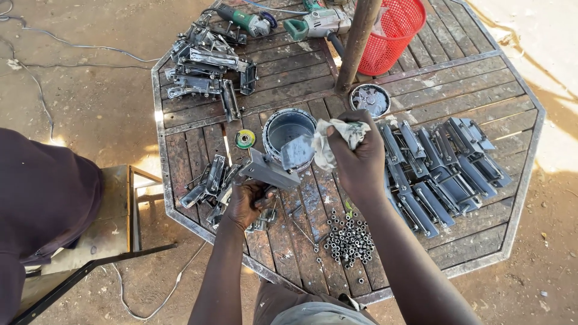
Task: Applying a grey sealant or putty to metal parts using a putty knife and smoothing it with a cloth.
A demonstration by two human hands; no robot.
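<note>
My left hand (245,201) grips a grey metal bracket (274,170) and holds it tilted above the octagonal wooden table (301,78). My right hand (358,153) is closed around a stained white rag (334,139), pressed against the bracket's upper end. Right behind the bracket stands an open round paint tin (288,129) with grey paint. A small round green-and-yellow disc (245,139) lies left of the tin.
Painted brackets (442,168) lie in rows at right; unpainted ones (208,69) pile up at back left and near my left hand (208,183). Several nuts (349,241), a tin lid (369,99), a red basket (391,30), power tools (313,24), a pole (356,45). Another person (42,210) sits at left.
</note>
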